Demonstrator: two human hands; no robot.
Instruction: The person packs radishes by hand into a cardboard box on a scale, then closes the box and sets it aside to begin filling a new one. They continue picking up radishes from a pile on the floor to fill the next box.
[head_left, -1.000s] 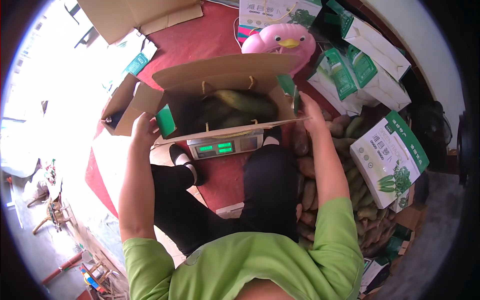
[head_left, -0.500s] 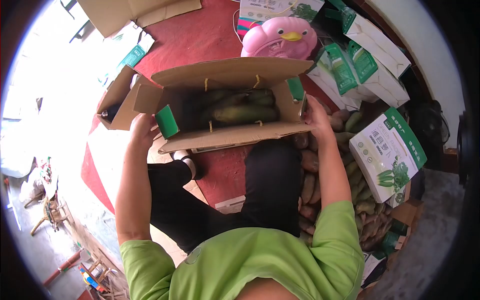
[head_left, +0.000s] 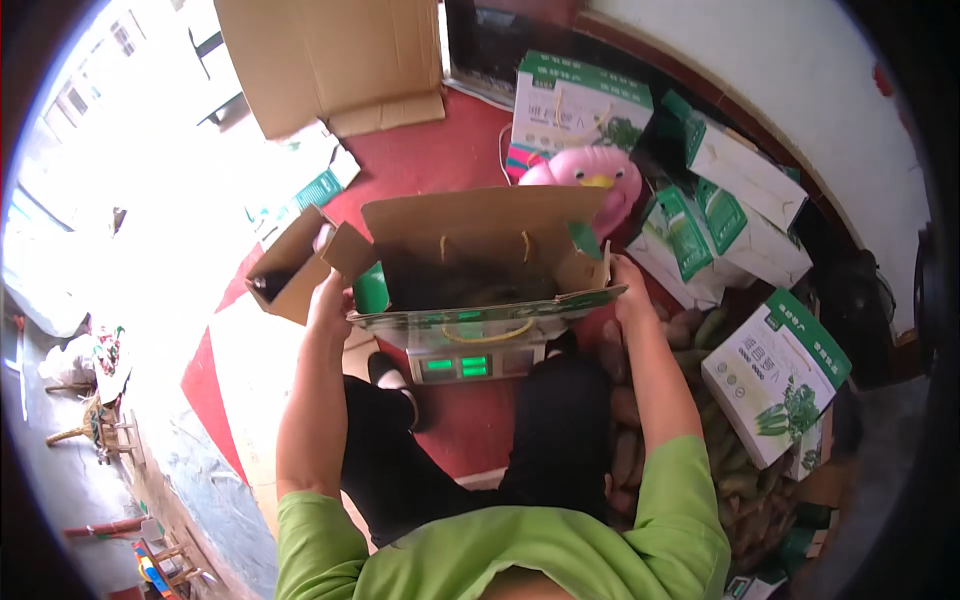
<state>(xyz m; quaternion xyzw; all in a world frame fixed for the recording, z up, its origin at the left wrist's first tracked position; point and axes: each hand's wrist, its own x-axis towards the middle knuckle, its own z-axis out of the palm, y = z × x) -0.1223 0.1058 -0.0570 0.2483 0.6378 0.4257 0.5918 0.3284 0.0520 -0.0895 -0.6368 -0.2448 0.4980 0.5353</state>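
Observation:
An open cardboard box (head_left: pixel 470 225) with green end flaps sits on a digital scale (head_left: pixel 470 362) whose green display is lit. Dark green long vegetables (head_left: pixel 470 290) lie inside the box, mostly in shadow. My left hand (head_left: pixel 328 297) grips the box's left end by the green flap. My right hand (head_left: pixel 630 283) grips its right end. Both arms reach forward over my black-trousered knees.
A pink duck-shaped toy (head_left: pixel 590 175) stands just behind the box. Printed green-and-white cartons (head_left: pixel 775 375) are stacked at the right and back. Loose brownish-green vegetables (head_left: pixel 720 470) are piled at my right knee. A small open brown box (head_left: pixel 285 270) and flat cardboard (head_left: pixel 330 60) lie left and behind.
The box, held at both ends, rose off the scale and tilted toward me, then came back level on the scale. The view has shifted upward, so the lit display shows again.

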